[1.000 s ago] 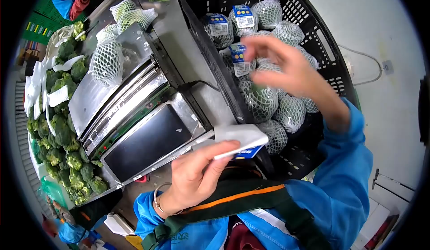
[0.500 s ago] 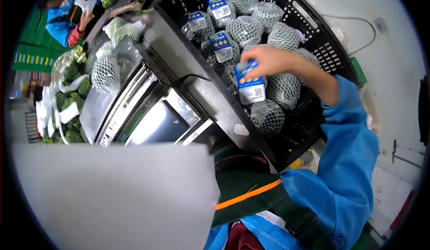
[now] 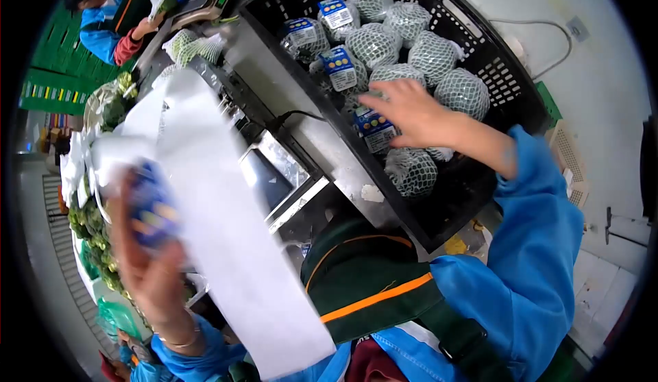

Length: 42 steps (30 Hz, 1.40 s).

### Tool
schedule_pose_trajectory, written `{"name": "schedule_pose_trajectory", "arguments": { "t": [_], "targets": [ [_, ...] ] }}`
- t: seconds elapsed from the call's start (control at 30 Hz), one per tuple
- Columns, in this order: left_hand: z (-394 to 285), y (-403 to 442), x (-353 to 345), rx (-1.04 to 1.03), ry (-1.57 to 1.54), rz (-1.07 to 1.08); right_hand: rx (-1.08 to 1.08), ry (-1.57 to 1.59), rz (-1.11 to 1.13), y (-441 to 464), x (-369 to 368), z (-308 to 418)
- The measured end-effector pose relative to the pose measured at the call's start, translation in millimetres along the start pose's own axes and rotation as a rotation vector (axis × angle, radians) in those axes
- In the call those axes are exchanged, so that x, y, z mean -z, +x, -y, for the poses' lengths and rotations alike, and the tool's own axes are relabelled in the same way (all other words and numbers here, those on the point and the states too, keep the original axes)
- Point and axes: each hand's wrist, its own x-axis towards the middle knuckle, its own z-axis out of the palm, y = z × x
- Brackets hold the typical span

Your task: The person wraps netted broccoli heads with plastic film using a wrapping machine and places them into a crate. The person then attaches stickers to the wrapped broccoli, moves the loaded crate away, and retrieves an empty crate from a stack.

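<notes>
My left hand [image 3: 154, 259], blurred by motion, grips a blue printed label [image 3: 152, 207]. A long white paper strip [image 3: 226, 231] hangs beside it across the lower middle; whether label and strip are joined I cannot tell. Over the black crate [image 3: 473, 29], my right hand [image 3: 421, 115] has its fingers apart, resting at a blue-and-white label [image 3: 375, 130] on one net-wrapped bundle. Net-sleeved round produce [image 3: 373, 45] fills much of the crate, and several pieces carry the same kind of label. The produce inside the nets cannot be made out clearly.
A metal machine with a dark panel [image 3: 264, 180] stands left of the crate, a black cable running from it. Broccoli [image 3: 103, 245] lies along the far left. Another person [image 3: 113, 22] holds a netted piece at upper left; part of a further person [image 3: 130, 354] shows at lower left.
My left hand has come into view with the blue label, and the white paper has swung across. My right hand has loosened from the label, which now lies against the netted produce.
</notes>
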Motion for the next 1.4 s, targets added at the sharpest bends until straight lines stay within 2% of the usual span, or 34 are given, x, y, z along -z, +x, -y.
{"name": "schedule_pose_trajectory", "arguments": {
  "t": [0.03,0.07,0.1,0.13,0.17,0.2,0.27,0.3,0.33,0.4,0.43,0.47,0.53,0.57,0.6,0.67,0.73,0.8,0.83,0.87,0.93,0.97,1.0,1.03,1.1,1.13,1.2,1.23,1.3,1.33,1.4],
  "targets": [
    [4,-19,-17,0.169,-0.211,-0.009,-0.035,0.223,-0.12,4,27,15],
    [20,-26,-18,0.178,-0.371,0.234,-0.194,0.65,-0.195,11,55,35],
    [13,-24,-44,0.237,-0.254,0.203,-0.173,0.965,-0.305,17,71,52],
    [20,-20,-55,0.183,-0.155,0.3,-0.034,0.972,-0.316,22,89,72],
    [23,-18,-80,0.211,-0.388,0.095,0.175,0.701,-0.27,28,100,84],
    [24,-10,-81,0.348,-0.667,0.213,0.178,0.709,-0.228,33,101,102],
    [35,-13,-85,0.307,-0.511,0.192,0.257,0.611,-0.23,37,93,114],
    [35,-12,-83,0.211,-0.31,0.249,0.305,0.568,-0.207,37,90,115],
    [35,-12,-86,0.089,-0.091,0.185,0.353,0.521,-0.178,37,89,115],
    [37,-4,-89,-0.069,-0.051,0.225,0.368,0.627,-0.188,36,86,115],
    [40,-2,-89,-0.044,-0.007,0.255,0.391,0.584,-0.191,39,88,111],
    [50,-5,-98,0.097,-0.139,0.261,0.415,0.544,-0.192,40,91,104],
    [84,-21,-123,0.243,-0.225,0.293,0.494,0.174,-0.259,59,109,75],
    [92,-27,-124,0.482,-0.219,0.416,0.326,0.271,-0.239,72,125,47],
    [93,-29,-125,0.547,-0.373,0.365,0.153,0.368,-0.216,87,138,15],
    [87,-19,-118,0.659,-0.512,0.362,-0.077,0.445,0.003,123,132,-45],
    [85,-3,-111,0.681,-0.575,0.401,-0.167,0.198,0.338,154,74,-115],
    [85,0,-119,0.572,-0.806,0.098,-0.257,-0.004,0.384,155,13,-166],
    [75,8,-104,0.683,-0.953,0.194,-0.294,-0.093,0.309,149,1,-172],
    [79,6,-104,0.467,-0.964,0.142,-0.33,-0.178,0.238,138,-9,-172],
    [80,1,-98,0.411,-0.741,0.026,-0.272,-0.037,-0.078,121,-15,-163],
    [84,4,-90,0.398,-0.723,0.172,-0.251,-0.15,0.101,116,-17,-163],
    [92,10,-85,0.298,-0.615,0.319,-0.223,-0.262,0.279,112,-18,-165],
    [93,13,-91,0.332,-0.692,0.245,-0.271,-0.122,0.268,112,-15,-162],
    [71,34,-104,0.39,-0.891,0.09,-0.189,0.051,-0.035,117,2,-132],
    [69,41,-104,0.363,-0.791,0.116,-0.144,0.131,-0.183,118,18,-104],
    [71,50,-103,0.283,-0.489,0.163,-0.367,1.023,0.083,108,88,-8],
    [72,55,-103,0.208,-0.374,0.217,-0.208,0.953,0.061,100,116,40],
    [72,67,-102,0.054,-0.137,0.334,0.015,0.748,0.119,91,126,58],
    [72,73,-109,0.118,-0.231,0.356,0.079,0.609,0.198,90,124,45],
    [99,60,-121,0.37,-0.256,0.5,0.03,0.515,-0.185,107,133,10]
  ]
}}
